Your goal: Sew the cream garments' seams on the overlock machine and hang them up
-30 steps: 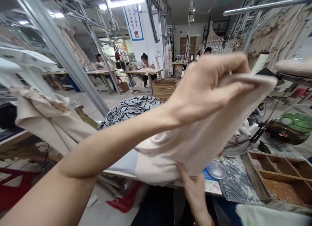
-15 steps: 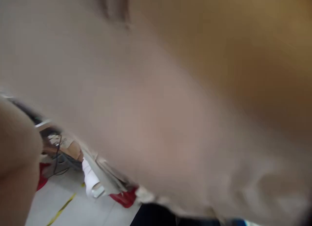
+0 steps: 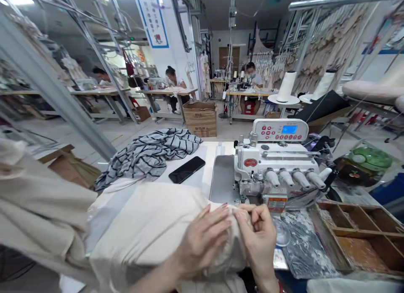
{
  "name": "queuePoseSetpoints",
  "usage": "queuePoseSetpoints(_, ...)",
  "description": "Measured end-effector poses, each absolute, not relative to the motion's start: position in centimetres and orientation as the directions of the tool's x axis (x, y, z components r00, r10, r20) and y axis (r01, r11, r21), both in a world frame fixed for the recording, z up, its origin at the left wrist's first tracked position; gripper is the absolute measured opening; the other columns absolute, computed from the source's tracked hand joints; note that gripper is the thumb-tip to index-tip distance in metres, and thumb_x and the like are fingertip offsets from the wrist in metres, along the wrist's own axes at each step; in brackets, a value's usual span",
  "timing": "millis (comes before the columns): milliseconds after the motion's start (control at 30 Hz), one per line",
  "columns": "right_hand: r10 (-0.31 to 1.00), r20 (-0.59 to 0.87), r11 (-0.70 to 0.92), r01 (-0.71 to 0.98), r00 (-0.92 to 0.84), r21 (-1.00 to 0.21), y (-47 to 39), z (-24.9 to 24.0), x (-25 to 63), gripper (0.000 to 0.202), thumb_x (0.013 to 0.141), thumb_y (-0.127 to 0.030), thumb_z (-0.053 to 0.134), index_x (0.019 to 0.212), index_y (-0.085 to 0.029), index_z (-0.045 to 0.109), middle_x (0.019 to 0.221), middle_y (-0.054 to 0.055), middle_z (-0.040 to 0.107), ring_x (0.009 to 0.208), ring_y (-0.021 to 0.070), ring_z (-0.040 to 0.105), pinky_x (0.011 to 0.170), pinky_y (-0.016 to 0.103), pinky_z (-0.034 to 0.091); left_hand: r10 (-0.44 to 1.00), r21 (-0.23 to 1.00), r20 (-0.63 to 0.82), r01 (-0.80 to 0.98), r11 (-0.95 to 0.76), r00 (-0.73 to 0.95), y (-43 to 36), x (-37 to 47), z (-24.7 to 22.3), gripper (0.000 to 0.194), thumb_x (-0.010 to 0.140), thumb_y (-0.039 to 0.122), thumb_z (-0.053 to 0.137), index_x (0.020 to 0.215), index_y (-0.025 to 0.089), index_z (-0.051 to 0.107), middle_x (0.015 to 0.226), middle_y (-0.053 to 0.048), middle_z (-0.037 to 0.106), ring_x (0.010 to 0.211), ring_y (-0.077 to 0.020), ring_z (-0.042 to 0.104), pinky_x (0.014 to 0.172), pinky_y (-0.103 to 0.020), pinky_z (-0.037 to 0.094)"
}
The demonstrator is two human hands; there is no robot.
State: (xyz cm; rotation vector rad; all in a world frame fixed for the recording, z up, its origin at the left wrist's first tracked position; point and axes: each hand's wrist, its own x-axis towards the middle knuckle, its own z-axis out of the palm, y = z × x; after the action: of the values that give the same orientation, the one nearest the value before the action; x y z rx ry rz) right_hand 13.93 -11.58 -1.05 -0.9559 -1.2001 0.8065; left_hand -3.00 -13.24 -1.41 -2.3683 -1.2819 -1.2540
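"From the head view, where does the beige cloth (image 3: 158, 213) lie from your grip?"

"Mostly to my left. It is spread on the bench (image 3: 202, 166), its broad part running from my fingers leftwards and down over the near side. The gathered edge is right between my hands, just in front of the sewing machine (image 3: 277, 158)."

"And what is each hand doing?"

"My right hand (image 3: 260, 238) has that edge pinched between thumb and fingers. My left hand (image 3: 203, 238) lies on the cloth with its fingers stretched towards the same edge; its thumb is hidden, so I can't tell whether it grasps anything."

"Which hand is nearer the machine?"

"The right, I'd judge. The machine's flat metal plate (image 3: 224, 179) is just beyond my fingertips, so how the edge lies to that plate matters most. The phone (image 3: 187, 170) and the striped cloth (image 3: 158, 152) are farther off, beyond the beige spread."
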Motion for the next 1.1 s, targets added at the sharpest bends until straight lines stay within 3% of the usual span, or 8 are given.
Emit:
queuePoseSetpoints(67,0.868,0.422,0.447,-0.041,0.262,-0.894,-11.4,-1.0,14.9,0.026,0.085,-0.02,0.073,0.087,-0.024,0.047,0.091,0.001,0.073,0.063,0.01,0.066,0.059,0.019,0.054,0.601,0.173,0.744,0.784,-0.597,0.293,-13.1,-0.5,-3.6,0.035,0.103,0.026,0.043,0.134,0.02,0.058,0.124,-0.007,0.071,0.122,-0.0205,0.062,0.114,-0.041,0.041)
queuePoseSetpoints(167,0.763,0.495,0.554,-0.024,0.415,-0.832,-11.8,-1.4,16.9,0.044,0.082,-0.008,0.074,0.114,-0.026,0.049,0.104,0.002,0.068,0.053,0.0053,0.06,0.053,0.018,0.053,0.63,0.139,0.729,0.843,-0.52,0.267,-11.9,-0.5,-3.5,0.038,0.103,0.023,0.043,0.138,0.026,0.057,0.122,-0.007,0.069,0.119,-0.0215,0.06,0.12,-0.046,0.028)
queuePoseSetpoints(333,0.847,0.322,0.374,-0.044,0.422,-0.926,-13.4,-4.8,16.2,0.037,0.081,-0.019,0.078,0.107,-0.025,0.051,0.108,0.006,0.062,0.069,0.011,0.065,0.043,0.013,0.05,0.639,0.13,0.694,0.816,-0.563,0.331,-10.8,-1.9,-1.8,0.038,0.101,0.015,0.045,0.133,0.025,0.062,0.135,-0.008,0.063,0.137,-0.0246,0.047,0.124,-0.048,0.018)
queuePoseSetpoints(467,0.934,0.121,0.165,-0.103,0.337,-0.981,-14.2,-7.4,14.4,0.038,0.079,-0.034,0.08,0.095,-0.026,0.047,0.101,0.005,0.064,0.063,0.0103,0.061,0.042,0.014,0.049,0.611,0.19,0.725,0.76,-0.621,0.318,-10.5,-1.0,-1.5,0.031,0.1,0.013,0.049,0.126,0.018,0.065,0.129,-0.01,0.067,0.133,-0.0243,0.052,0.118,-0.044,0.033)
queuePoseSetpoints(633,0.921,0.24,0.25,0.007,0.308,-0.968,-13.9,-7.7,15.1,0.026,0.086,-0.03,0.074,0.104,-0.025,0.056,0.085,-0.001,0.066,0.046,0.0039,0.048,0.042,0.014,0.039,0.626,0.347,0.755,0.691,-0.634,0.196,-9.4,-0.4,-0.6,0.02,0.094,0.016,0.064,0.112,0.02,0.071,0.109,-0.008,0.071,0.104,-0.0209,0.063,0.092,-0.035,0.054)
queuePoseSetpoints(767,0.9,0.43,0.412,0.184,0.068,-0.892,-13.5,-6.7,16.4,0.005,0.089,-0.019,0.07,0.09,-0.023,0.067,0.069,-0.004,0.063,0.045,0.0058,0.047,0.041,0.015,0.034,0.621,0.371,0.755,0.646,-0.667,0.208,-9.2,-0.4,0.0,0.019,0.092,0.007,0.064,0.106,0.018,0.067,0.09,-0.004,0.069,0.083,-0.016,0.062,0.075,-0.028,0.052)
queuePoseSetpoints(833,0.896,0.441,0.442,0.196,-0.053,-0.875,-13.5,-6.4,16.8,0.014,0.09,-0.017,0.068,0.077,-0.021,0.067,0.071,-0.001,0.064,0.053,0.0084,0.054,0.046,0.016,0.04,0.629,0.391,0.739,0.607,-0.692,0.242,-9.3,-0.5,0.0,0.016,0.092,0.003,0.061,0.1,0.017,0.064,0.083,-0.003,0.067,0.077,-0.0142,0.061,0.071,-0.026,0.05)
queuePoseSetpoints(1100,0.981,0.182,0.188,-0.098,0.071,-0.977,-15.0,-7.3,15.5,0.008,0.087,-0.022,0.073,0.084,-0.023,0.066,0.085,0.001,0.069,0.069,0.0103,0.064,0.052,0.012,0.05,0.645,0.341,0.7,0.649,-0.68,0.307,-9.6,-1.6,0.6,0.007,0.093,0.022,0.069,0.099,0.018,0.068,0.085,-0.002,0.07,0.076,-0.0147,0.062,0.069,-0.03,0.045)
